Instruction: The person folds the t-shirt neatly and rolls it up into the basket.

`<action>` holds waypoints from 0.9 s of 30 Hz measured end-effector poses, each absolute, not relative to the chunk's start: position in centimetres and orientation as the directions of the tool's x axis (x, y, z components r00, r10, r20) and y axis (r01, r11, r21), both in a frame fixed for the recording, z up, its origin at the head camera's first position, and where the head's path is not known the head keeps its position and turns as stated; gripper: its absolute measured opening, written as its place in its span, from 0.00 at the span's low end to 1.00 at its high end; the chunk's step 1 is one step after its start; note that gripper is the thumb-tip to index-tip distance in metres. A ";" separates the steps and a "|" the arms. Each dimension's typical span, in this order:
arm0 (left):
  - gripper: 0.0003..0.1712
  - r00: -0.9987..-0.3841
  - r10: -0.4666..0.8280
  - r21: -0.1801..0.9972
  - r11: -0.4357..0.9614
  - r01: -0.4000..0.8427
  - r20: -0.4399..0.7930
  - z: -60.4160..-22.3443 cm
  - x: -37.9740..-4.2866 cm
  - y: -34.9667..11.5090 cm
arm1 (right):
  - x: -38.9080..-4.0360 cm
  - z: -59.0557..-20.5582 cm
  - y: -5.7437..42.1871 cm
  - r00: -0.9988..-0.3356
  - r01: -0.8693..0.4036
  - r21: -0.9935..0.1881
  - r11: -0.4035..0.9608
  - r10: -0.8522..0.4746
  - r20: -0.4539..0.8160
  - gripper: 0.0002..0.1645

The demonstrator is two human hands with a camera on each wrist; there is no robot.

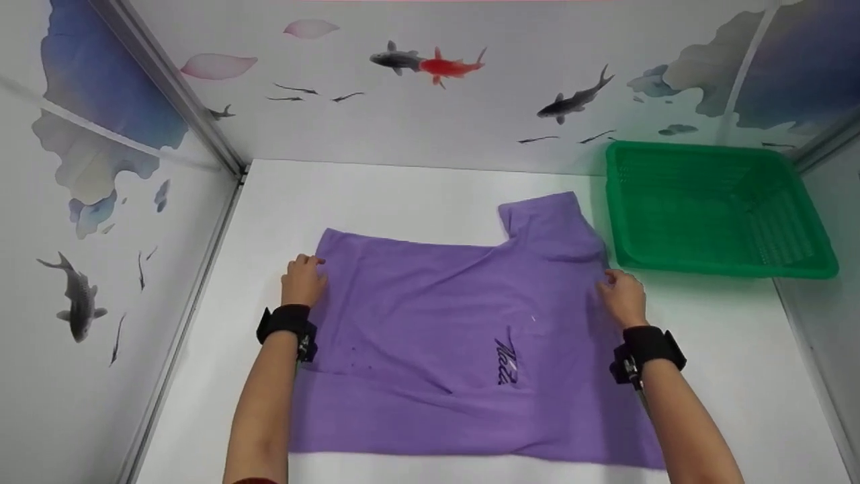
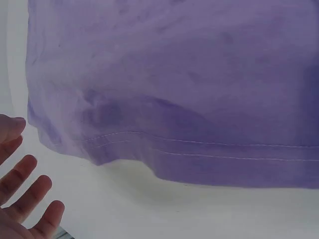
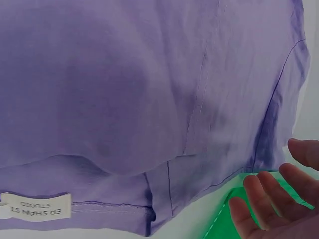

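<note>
A purple T-shirt [image 1: 416, 302] lies spread sideways on the white table, its hem to the left and one sleeve [image 1: 547, 218] pointing away at the back right. Dark lettering [image 1: 507, 359] marks its chest. My left hand [image 1: 304, 281] is at the hem edge, and in the left wrist view its fingers [image 2: 39, 193] are spread beside the stitched hem. At the shoulder edge on the right is my right hand [image 1: 623, 298]. Its fingers [image 3: 266, 194] are loosely bent beside the cloth, holding nothing. The right wrist view also shows a white neck label [image 3: 37, 206].
A green plastic basket [image 1: 725, 269] stands at the back right, close to the sleeve and the right hand. White panels with painted fish [image 1: 571, 101] rise behind and to the left of the table [image 1: 403, 195]. Another panel bounds the right side.
</note>
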State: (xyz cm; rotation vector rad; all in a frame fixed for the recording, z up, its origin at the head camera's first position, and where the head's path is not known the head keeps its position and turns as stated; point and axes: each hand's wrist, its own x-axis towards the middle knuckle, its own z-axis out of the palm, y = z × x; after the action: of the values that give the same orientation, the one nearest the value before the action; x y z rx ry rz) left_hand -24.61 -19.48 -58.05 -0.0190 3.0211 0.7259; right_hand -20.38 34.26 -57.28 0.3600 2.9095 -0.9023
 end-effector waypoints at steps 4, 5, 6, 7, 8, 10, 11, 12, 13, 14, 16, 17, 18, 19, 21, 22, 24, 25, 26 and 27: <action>0.18 -0.998 0.031 0.413 0.911 0.009 -0.047 -58.2 -27.1 -18.3 | -22.0 -57.9 34.5 -0.959 0.277 -0.510 0.814 0.199 -0.204 0.31; 0.18 -0.998 0.039 0.399 0.917 0.015 -0.053 -58.3 -27.7 -18.1 | -22.4 -58.1 34.6 -0.956 0.282 -0.502 0.818 0.195 -0.220 0.33; 0.19 -0.997 0.047 0.382 0.924 0.020 -0.062 -58.3 -28.3 -17.9 | -22.7 -58.2 34.5 -0.953 0.286 -0.495 0.820 0.192 -0.233 0.34; 0.19 -0.996 0.055 0.365 0.931 0.025 -0.071 -58.4 -28.8 -17.7 | -23.1 -58.3 34.5 -0.952 0.289 -0.488 0.824 0.191 -0.240 0.35; 0.20 -0.995 0.061 0.351 0.936 0.029 -0.080 -58.4 -29.4 -17.6 | -23.4 -58.4 34.5 -0.950 0.290 -0.482 0.827 0.189 -0.247 0.36; 0.21 -0.992 0.070 0.333 0.942 0.031 -0.104 -58.6 -30.3 -17.4 | -24.2 -58.6 34.3 -0.948 0.293 -0.471 0.832 0.189 -0.255 0.36; 0.22 -0.991 0.070 0.330 0.943 0.027 -0.117 -58.7 -30.7 -17.5 | -24.6 -58.7 34.2 -0.948 0.290 -0.469 0.834 0.185 -0.258 0.36; 0.23 -0.989 0.069 0.327 0.945 0.023 -0.131 -58.8 -31.1 -17.5 | -25.0 -58.7 34.1 -0.947 0.292 -0.466 0.836 0.183 -0.265 0.35; 0.24 -0.987 0.072 0.326 0.945 0.021 -0.146 -58.9 -31.5 -17.4 | -25.2 -58.8 34.1 -0.945 0.297 -0.465 0.834 0.184 -0.272 0.35; 0.24 -0.984 0.074 0.326 0.945 0.018 -0.161 -59.1 -31.8 -17.3 | -25.4 -58.8 34.1 -0.941 0.304 -0.466 0.831 0.185 -0.284 0.35; 0.25 -0.978 0.074 0.324 0.946 0.008 -0.194 -59.3 -32.1 -17.2 | -25.9 -59.0 34.1 -0.933 0.320 -0.470 0.823 0.187 -0.308 0.35; 0.25 -0.975 0.076 0.323 0.946 0.004 -0.209 -59.4 -32.1 -17.3 | -26.1 -59.1 34.1 -0.928 0.332 -0.472 0.817 0.191 -0.321 0.35; 0.25 -0.972 0.079 0.322 0.947 0.003 -0.223 -59.4 -32.1 -17.3 | -26.4 -59.2 34.1 -0.921 0.344 -0.472 0.812 0.194 -0.337 0.36; 0.25 -0.969 0.083 0.320 0.947 0.004 -0.234 -59.5 -32.1 -17.3 | -26.7 -59.7 34.4 -0.921 0.345 -0.479 0.807 0.194 -0.337 0.36; 0.25 -0.963 0.093 0.318 0.948 0.008 -0.253 -59.4 -32.3 -17.2 | -27.5 -62.0 35.6 -0.935 0.326 -0.501 0.802 0.194 -0.297 0.36; 0.24 -0.961 0.098 0.316 0.949 0.012 -0.258 -59.4 -32.5 -17.1 | -27.5 -62.1 35.7 -0.935 0.327 -0.509 0.796 0.195 -0.296 0.36; 0.23 -0.960 0.105 0.311 0.950 0.021 -0.259 -59.3 -32.8 -16.8 | -27.6 -62.0 35.8 -0.939 0.320 -0.524 0.789 0.193 -0.284 0.33; 0.23 -0.960 0.110 0.308 0.951 0.027 -0.256 -59.2 -33.0 -16.7 | -27.5 -62.0 35.8 -0.943 0.314 -0.531 0.787 0.193 -0.272 0.31; 0.22 -0.961 0.117 0.303 0.952 0.037 -0.250 -59.2 -33.2 -16.7 | -27.5 -61.6 35.6 -0.943 0.316 -0.533 0.784 0.197 -0.269 0.30; 0.21 -0.963 0.126 0.297 0.953 0.051 -0.238 -59.2 -33.4 -16.6 | -27.1 -59.9 34.7 -0.927 0.350 -0.525 0.776 0.208 -0.312 0.26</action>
State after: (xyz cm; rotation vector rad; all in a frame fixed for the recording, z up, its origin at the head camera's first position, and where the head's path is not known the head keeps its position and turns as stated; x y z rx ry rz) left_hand -33.37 -16.61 -59.16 0.1316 2.8501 0.4238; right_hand -27.15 34.73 -59.85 0.4364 2.7334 -0.8763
